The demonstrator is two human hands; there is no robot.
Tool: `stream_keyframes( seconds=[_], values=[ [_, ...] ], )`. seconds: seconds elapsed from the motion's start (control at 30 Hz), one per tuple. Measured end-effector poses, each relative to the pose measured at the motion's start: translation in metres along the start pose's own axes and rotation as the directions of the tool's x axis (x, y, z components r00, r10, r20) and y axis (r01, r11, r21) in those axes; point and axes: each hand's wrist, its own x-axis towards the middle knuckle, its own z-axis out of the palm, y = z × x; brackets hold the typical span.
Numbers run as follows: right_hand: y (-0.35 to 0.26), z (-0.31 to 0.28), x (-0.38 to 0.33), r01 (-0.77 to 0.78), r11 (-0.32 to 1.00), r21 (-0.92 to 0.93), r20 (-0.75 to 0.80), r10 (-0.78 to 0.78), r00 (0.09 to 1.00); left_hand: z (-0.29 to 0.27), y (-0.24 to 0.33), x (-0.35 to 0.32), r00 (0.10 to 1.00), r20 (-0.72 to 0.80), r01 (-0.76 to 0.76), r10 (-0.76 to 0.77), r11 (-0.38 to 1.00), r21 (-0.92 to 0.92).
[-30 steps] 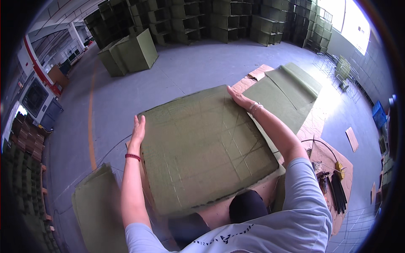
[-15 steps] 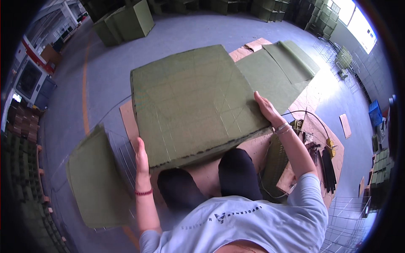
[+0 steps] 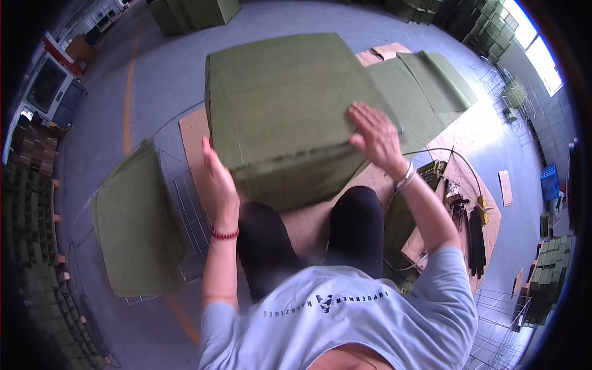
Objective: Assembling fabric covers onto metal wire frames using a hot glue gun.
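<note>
A large olive-green cardboard box (image 3: pixel 290 105), squared up into a hollow shape, is held in front of my knees. My left hand (image 3: pixel 217 182) presses flat against its left side near the lower corner. My right hand (image 3: pixel 377 137) lies spread on its top right face, fingers apart. The box hides the floor beyond it. A red bead bracelet is on my left wrist, a silver one on my right.
A flat green carton on a wire frame (image 3: pixel 132 219) lies at my left. More flat green sheets (image 3: pixel 425 86) lie at the right rear on brown cardboard (image 3: pixel 382 52). Cables and tools (image 3: pixel 472 225) lie at my right. Stacked green boxes (image 3: pixel 191 12) stand behind.
The flat green sheet has been drawn toward me and raised into a box shape. Both hands have slid from its far edges to its near sides.
</note>
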Motion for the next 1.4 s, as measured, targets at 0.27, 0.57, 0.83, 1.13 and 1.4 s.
stream_keyframes(
  seconds=[0.27, 0.57, 0.83, 1.13, 1.4],
  values=[
    [0.134, -0.004, 0.072, -0.318, 0.940, 0.125, -0.044, 0.325, 0.945, 0.073, 0.028, 0.088, 0.926, 0.376, 0.106, 0.039, 0.929, -0.356],
    [0.224, -0.004, 0.093, -0.529, 0.842, 0.107, 0.161, 0.511, 0.845, 0.008, -0.295, 0.019, 0.365, 0.289, 0.858, -0.885, 0.440, 0.266],
    [0.329, -0.010, 0.048, -0.684, 0.595, 0.423, 0.400, 0.554, 0.730, 0.029, -0.345, 0.005, 0.481, 0.478, 0.867, -0.735, 0.478, -0.139],
    [0.352, 0.047, -0.125, -0.758, -0.005, 0.652, 0.550, 0.691, 0.468, 0.007, -0.231, 0.181, 0.746, 0.338, 0.648, -0.574, 0.742, -0.170],
    [0.196, 0.169, -0.102, -0.582, -0.365, 0.727, 0.670, 0.561, 0.486, 0.014, 0.038, 0.290, 0.893, 0.189, 0.347, -0.408, 0.893, 0.288]
  ],
)
